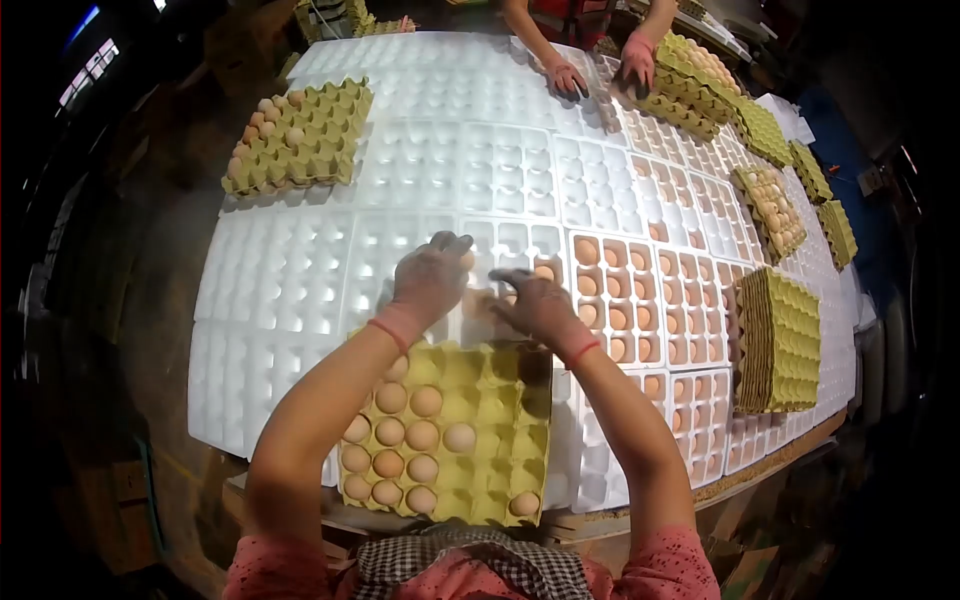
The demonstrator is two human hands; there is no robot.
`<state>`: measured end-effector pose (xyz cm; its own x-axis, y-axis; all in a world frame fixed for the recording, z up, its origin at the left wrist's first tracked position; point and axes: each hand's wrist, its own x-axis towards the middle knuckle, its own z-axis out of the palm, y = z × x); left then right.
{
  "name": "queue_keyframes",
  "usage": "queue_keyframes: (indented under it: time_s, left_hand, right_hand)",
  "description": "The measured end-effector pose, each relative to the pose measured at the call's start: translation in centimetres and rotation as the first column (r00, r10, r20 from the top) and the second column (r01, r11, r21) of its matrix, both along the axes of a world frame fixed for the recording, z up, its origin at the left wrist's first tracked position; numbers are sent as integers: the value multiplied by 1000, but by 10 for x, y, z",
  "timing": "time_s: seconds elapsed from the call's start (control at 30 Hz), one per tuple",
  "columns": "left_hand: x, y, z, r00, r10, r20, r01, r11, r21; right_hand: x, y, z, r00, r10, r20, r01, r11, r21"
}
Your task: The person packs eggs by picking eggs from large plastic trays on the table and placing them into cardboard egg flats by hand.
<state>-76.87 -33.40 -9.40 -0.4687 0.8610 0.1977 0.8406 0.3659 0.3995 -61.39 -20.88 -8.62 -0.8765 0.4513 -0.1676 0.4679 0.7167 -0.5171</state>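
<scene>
Over the white foam trays (410, 170), my left hand (433, 275) has its fingers curled at an egg (467, 260). Beside it on the right, my right hand (535, 303) reaches over the same foam tray, fingers bent and blurred; whether it holds an egg cannot be made out. An egg (543, 272) sits in a cell just above that hand. Below both hands lies a yellow-green egg carton (490, 400), with several brown eggs (421, 434) mostly on its left and one at its lower right corner.
Egg-filled foam trays (618, 290) are right of my hands. A stack of empty cartons (780, 340) stands farther right. Another carton with eggs (320, 130) lies at upper left. Across the table a co-worker's hands (600, 75) work near stacked cartons (690, 100).
</scene>
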Motion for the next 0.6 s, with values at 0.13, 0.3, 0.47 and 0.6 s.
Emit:
queue_keyframes:
  time_s: [0.13,0.3,0.47,0.6]
  left_hand:
    - [-7,20,-10,975,-222,4,215,939,-270]
    - [-25,58,-11,987,39,158,-97,920,380]
    - [-29,66,-44,988,-142,-68,138,989,-54]
    - [-22,1,-4,991,-42,130,-5,940,342]
  right_hand:
    - [-29,35,-28,864,-111,-490,162,985,63]
    - [-18,41,-46,906,-25,-423,89,987,131]
    - [51,-53,46,841,483,-245,-490,871,34]
    - [89,-119,30,834,529,-154,-509,847,155]
